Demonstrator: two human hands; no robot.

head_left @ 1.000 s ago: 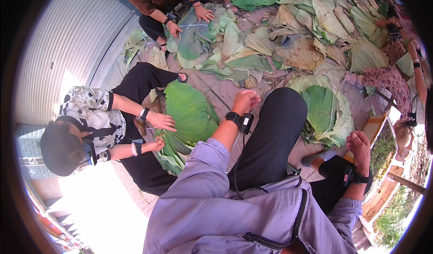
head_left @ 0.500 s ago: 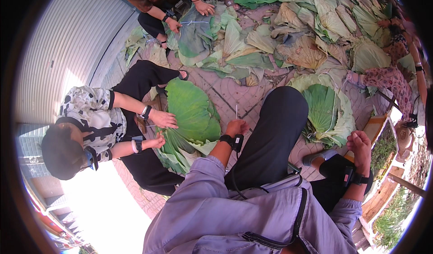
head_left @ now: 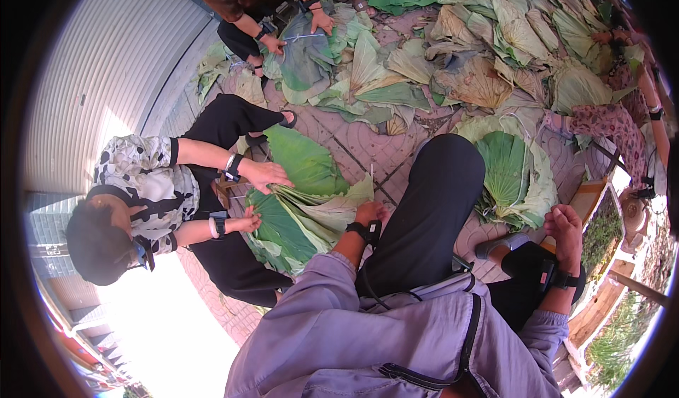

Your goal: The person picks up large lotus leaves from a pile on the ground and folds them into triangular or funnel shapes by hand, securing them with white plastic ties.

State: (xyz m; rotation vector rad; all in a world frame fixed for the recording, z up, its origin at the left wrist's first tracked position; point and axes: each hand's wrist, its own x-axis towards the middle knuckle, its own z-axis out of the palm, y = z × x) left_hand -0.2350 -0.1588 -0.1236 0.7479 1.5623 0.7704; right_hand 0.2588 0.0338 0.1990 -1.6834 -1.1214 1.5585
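My left hand (head_left: 372,213) rests by my left knee with its fingers curled in. What it holds, if anything, is hidden. Just beyond it shows a thin white stick (head_left: 372,169); whether the hand touches it I cannot tell. My right hand (head_left: 564,230) is raised over my right leg, its fingers bent against the thumb and nothing visible in them. A tied bundle of large green lotus leaves (head_left: 501,168) lies on the ground past my knees, apart from both hands. To my left, a co-worker's hands handle another stack of lotus leaves (head_left: 308,165), its edge near my left hand.
A second co-worker's hands (head_left: 272,44) are on a string-tied leaf bundle (head_left: 305,55) at the back. Dried leaves (head_left: 474,80) heap across the paving (head_left: 353,136). Another person's patterned sleeve (head_left: 608,126) shows at right, above a wooden-edged planter (head_left: 601,235). A ribbed shutter (head_left: 106,80) stands left.
The left co-worker's hand has lifted and folded part of the leaf stack towards me. My left hand has drawn slightly back towards me. My right hand has stayed put.
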